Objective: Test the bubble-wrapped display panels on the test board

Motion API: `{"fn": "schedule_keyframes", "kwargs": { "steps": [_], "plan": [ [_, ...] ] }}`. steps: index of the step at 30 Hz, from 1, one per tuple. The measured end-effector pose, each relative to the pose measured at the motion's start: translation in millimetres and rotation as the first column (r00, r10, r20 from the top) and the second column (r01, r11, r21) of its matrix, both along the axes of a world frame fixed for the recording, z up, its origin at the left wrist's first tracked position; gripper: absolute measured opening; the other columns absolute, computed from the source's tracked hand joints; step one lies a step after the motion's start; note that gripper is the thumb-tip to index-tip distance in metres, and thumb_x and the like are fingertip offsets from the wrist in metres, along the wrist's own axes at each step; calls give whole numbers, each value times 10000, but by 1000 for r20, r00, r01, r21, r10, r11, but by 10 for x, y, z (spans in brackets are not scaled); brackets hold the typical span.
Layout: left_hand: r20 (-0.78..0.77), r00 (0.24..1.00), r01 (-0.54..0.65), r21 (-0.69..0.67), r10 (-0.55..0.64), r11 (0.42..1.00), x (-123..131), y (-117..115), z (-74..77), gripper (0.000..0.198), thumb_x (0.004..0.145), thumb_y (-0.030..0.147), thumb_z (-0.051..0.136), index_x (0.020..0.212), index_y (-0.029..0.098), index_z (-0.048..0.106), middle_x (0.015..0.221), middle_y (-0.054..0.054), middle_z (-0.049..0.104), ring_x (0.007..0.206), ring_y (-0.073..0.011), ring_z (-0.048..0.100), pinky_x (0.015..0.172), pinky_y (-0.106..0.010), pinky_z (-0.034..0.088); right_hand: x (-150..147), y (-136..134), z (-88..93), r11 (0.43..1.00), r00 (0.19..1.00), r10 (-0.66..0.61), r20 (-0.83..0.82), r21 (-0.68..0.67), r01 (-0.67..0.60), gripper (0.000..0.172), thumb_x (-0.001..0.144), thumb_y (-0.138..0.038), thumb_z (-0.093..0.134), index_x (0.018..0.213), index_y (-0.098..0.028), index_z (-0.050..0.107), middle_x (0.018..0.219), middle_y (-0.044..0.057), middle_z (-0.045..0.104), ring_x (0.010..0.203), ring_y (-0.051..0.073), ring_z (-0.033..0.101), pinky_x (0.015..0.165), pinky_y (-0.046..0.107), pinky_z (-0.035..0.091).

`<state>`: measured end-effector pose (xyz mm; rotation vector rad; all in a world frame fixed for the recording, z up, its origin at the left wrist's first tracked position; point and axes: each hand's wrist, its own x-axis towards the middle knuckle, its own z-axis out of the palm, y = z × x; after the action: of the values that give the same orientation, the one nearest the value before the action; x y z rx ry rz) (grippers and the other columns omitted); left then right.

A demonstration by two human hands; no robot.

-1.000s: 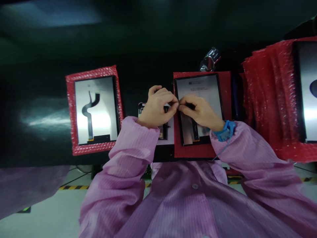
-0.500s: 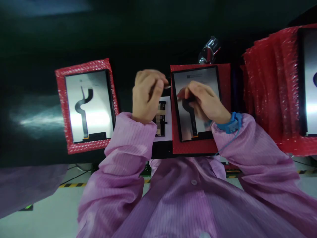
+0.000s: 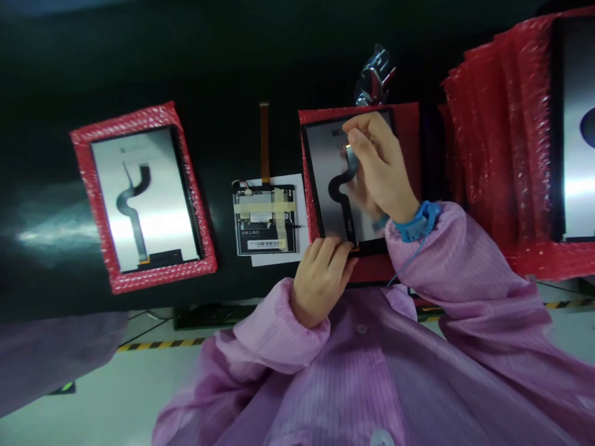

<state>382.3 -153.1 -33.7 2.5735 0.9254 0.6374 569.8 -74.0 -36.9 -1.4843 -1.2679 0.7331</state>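
A display panel point(image 3: 325, 167) lies face down on a red bubble-wrap sheet point(image 3: 409, 142) in front of me. A black S-shaped flex cable point(image 3: 341, 186) runs over its back. My right hand point(image 3: 379, 167), with a blue wrist strap point(image 3: 413, 224), pinches the cable's upper end near the panel's far edge. My left hand point(image 3: 323, 275) rests curled at the panel's near left corner, fingertips pressing its edge. Left of the panel sits a small circuit board point(image 3: 264, 220) with tape strips and an orange ribbon cable point(image 3: 264, 142).
A second panel point(image 3: 139, 198) on red bubble wrap lies at the left. A stack of red bubble-wrap sheets point(image 3: 493, 142) with another panel point(image 3: 579, 124) stands at the right. A shiny metal object point(image 3: 373, 77) sits behind the middle panel. The bench is black.
My hands, pinched together over the circuit board a second ago, have parted. The left dropped to the panel's near corner; the right moved up along the flex cable. The circuit board is now uncovered.
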Motion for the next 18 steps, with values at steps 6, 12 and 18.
{"fn": "schedule_keyframes", "kwargs": {
  "steps": [6,12,18],
  "plan": [
    [-46,993,-104,87,108,991,62,-114,-155,105,976,152,523,1053,135,594,990,-101,662,891,-210,589,783,-352,493,12,-42,59,995,986,-50,158,91,36,200,995,-307,413,877,-224,551,892,32,626,885,187,550,921,367,422],
    [-178,972,-130,127,151,983,151,-110,-121,118,991,140,463,973,142,579,940,-95,628,845,-220,540,748,-361,456,68,-28,-44,1000,925,31,379,-12,-28,96,974,-309,492,930,-245,548,977,44,629,1014,215,544,1039,425,389],
    [-236,950,-169,165,205,972,217,-134,-123,171,973,94,427,934,145,586,897,-92,593,791,-230,493,720,-366,427,148,-35,-190,996,860,75,505,-2,-86,180,877,-289,618,1043,-255,557,1100,70,619,1079,272,526,1003,494,438]
  ]
}}
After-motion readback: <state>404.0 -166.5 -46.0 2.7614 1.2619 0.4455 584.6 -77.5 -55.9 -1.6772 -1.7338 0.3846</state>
